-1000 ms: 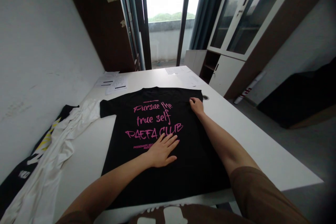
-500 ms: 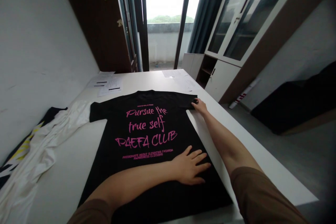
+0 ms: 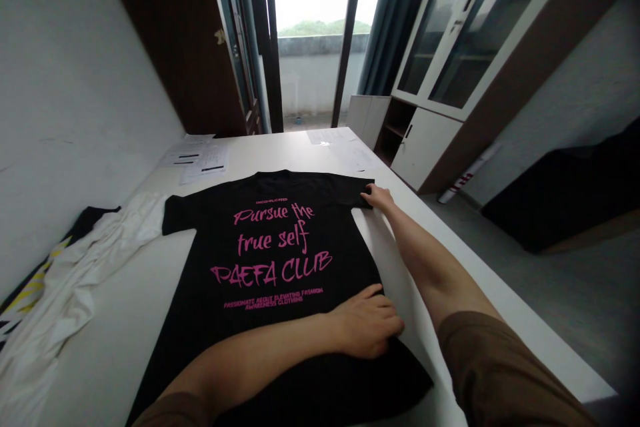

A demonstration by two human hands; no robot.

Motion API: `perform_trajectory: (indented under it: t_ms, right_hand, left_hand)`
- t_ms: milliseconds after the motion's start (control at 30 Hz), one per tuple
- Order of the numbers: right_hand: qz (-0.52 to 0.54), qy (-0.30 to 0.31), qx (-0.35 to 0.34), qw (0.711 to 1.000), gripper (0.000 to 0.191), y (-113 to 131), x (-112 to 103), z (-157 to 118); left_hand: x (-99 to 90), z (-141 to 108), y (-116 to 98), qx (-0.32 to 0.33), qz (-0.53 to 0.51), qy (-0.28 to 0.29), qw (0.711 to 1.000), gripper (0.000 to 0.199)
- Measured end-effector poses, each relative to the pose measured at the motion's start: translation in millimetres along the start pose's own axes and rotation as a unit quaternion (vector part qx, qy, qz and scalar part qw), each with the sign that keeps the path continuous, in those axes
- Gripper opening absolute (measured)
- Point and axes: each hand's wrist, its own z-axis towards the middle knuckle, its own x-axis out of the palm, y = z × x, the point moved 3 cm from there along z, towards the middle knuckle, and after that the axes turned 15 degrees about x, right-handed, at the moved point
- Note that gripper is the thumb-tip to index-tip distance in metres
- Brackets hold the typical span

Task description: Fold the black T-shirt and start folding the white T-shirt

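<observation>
Black T-shirt (image 3: pixel 273 252), white table (image 3: pixel 120 320) beneath, hands (image 3: pixel 367 321) (image 3: pixel 380 197) gripping sleeve (image 3: pixel 350 191) and side.

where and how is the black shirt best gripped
Likely at the right sleeve and right side edge of the black shirt, from the right: it lies flat, so those thin borders offer something to pinch. The right hand holds that sleeve; the left hand curls at the edge.

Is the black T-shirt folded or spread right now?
Spread: the black T-shirt lies across the table, both sleeves out sideways and the pink lettering in plain view.
</observation>
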Motion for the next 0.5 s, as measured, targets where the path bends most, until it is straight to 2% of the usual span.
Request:
perform_trajectory:
  t_ms: [100, 167, 233, 333, 400, 500]
  right_hand:
    - [0.007, -0.009, 0.005, 1.0, 0.043, 4, -1, -5]
    - [0.054, -0.003, 0.0, 0.999, 0.037, 9, -4, -8]
    - [0.148, 0.011, 0.018, 0.989, 0.036, 16, -9, -10]
    - [0.298, 0.037, 0.116, 0.947, 0.042, 28, -13, -13]
    - [0.338, 0.059, 0.163, 0.925, 0.048, 37, -12, -17]
    - [0.344, 0.085, 0.16, 0.921, 0.053, 50, -10, -23]
  left_hand:
    - [-20.2, -18, -3, -0.023, 0.009, -0.004, 1.0, 0.038]
    - [-30.9, -33, -6, -0.037, 0.009, 0.0, 0.999, 0.045]
    - [-37.5, -49, -10, -0.055, -0.005, 0.009, 0.998, 0.039]
    - [-41.5, -70, -18, -0.071, -0.038, 0.015, 0.997, 0.026]
    - [-41.7, -82, -24, -0.07, -0.055, 0.012, 0.996, 0.025]
    - [-40.9, -96, -33, -0.057, -0.074, 0.005, 0.996, 0.018]
